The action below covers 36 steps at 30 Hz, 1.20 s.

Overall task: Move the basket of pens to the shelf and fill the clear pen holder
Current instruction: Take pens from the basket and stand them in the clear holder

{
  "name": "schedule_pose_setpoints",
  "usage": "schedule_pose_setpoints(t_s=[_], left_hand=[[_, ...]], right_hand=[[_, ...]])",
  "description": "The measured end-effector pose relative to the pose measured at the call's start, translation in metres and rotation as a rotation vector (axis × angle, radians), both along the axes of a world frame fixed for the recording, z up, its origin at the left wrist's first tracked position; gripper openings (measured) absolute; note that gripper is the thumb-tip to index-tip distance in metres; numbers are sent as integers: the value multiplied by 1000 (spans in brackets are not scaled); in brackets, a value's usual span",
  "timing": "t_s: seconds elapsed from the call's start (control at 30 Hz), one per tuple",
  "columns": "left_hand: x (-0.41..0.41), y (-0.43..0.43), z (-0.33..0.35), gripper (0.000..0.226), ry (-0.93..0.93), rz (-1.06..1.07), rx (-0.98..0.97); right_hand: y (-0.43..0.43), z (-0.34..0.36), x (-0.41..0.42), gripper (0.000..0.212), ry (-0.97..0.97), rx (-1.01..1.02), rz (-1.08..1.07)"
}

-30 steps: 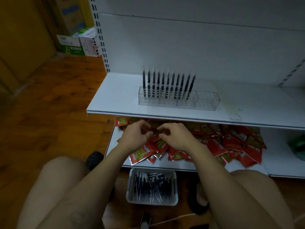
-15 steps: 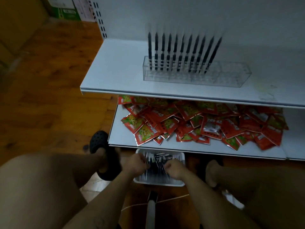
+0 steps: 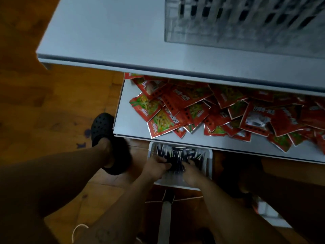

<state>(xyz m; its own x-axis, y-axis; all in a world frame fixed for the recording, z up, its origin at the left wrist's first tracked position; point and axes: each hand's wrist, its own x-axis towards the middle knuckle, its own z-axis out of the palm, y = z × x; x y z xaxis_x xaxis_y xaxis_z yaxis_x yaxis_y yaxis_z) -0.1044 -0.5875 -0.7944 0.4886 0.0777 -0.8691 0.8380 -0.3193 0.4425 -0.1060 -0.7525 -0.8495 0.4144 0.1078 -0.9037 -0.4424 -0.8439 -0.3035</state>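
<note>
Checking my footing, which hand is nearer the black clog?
Left. The left hand grips pens in the basket beside the black clog; the right hand is farther right.

Pen basket [image 3: 209,164] on floor [image 3: 52,103], holder [image 3: 246,23] on shelf [image 3: 105,32]

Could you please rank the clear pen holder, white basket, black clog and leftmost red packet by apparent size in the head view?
1. Clear plastic pen holder (nearness inflates it)
2. White plastic basket
3. Black perforated clog
4. Leftmost red foil packet
</note>
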Motion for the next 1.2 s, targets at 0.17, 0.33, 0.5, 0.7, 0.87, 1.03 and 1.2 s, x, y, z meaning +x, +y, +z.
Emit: schedule_pose_setpoints(t_s=[0.17, 0.33, 0.5, 0.7, 0.87, 1.03, 1.2], left_hand=[[2, 9, 12, 20, -4, 43, 4], [13, 4, 55, 14, -120, 2, -2], [16, 1, 111, 15, -313, -120, 17], [26, 18, 186, 27, -541, -160, 192], [33, 20, 241, 18, -705, -133, 187], [47, 12, 300, 15, -916, -105, 178], [66, 10, 339, 28, -1047, -119, 293]], right_hand=[[0, 9, 3, 58, -116, -17, 49], [0, 56, -2, 49, -382, 37, -65], [8, 132, 6, 37, -630, 169, -273], [12, 226, 16, 39, -736, 485, -520], [11, 287, 13, 13, -795, 689, -575], [-1, 347, 22, 9, -948, 637, -531], [-24, 406, 40, 18, -1004, 637, -470]])
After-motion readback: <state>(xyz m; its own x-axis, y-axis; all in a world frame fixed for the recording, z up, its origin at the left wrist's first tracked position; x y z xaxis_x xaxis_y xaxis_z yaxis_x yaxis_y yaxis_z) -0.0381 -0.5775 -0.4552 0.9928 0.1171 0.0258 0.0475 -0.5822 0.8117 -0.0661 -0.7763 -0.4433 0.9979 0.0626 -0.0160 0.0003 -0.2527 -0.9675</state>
